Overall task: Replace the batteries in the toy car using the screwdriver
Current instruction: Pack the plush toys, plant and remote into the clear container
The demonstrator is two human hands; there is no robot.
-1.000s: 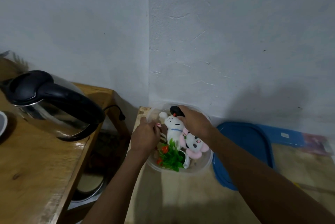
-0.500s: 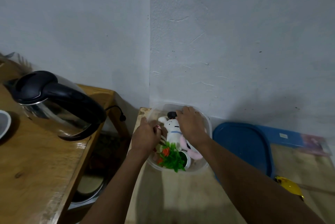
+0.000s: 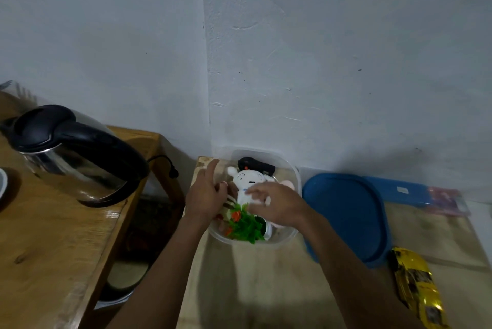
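Toy car (image 3: 415, 291): yellow with dark windows, lying on the pale bench (image 3: 253, 280) at the lower right. It sits just beside the near edge of the blue lid (image 3: 346, 217) and well apart from both hands.

Clear container (image 3: 295, 177): a see-through plastic tub at the far end of the pale bench, in the corner of the grey wall (image 3: 319, 62). The blue lid lies flat just to its right.

In the container: a white plush toy (image 3: 246, 182) lies face up in the middle. A black object (image 3: 255, 166) is behind its head and something pink (image 3: 288, 183) shows to its right. A green plastic plant (image 3: 246, 229) with orange bits is at the near side.

Left hand (image 3: 205, 195): at the container's left rim, index finger pointing straight up and away. The other fingers bend down into the tub; I cannot tell whether they hold anything.

Right hand (image 3: 277, 205): reaches across the container from the right, with the fingers lying over the body of the white plush toy. It is blurred, so I cannot tell whether it is a grip or only a touch.

Kettle (image 3: 74, 155): steel with a black lid and handle, standing on the darker wooden bench (image 3: 40, 248) to the left. Its black cord (image 3: 165, 166) hangs off the far corner.

Along the wall: a flat blue piece (image 3: 394, 190) and a pinkish packet (image 3: 447, 201) lie beyond the blue lid.
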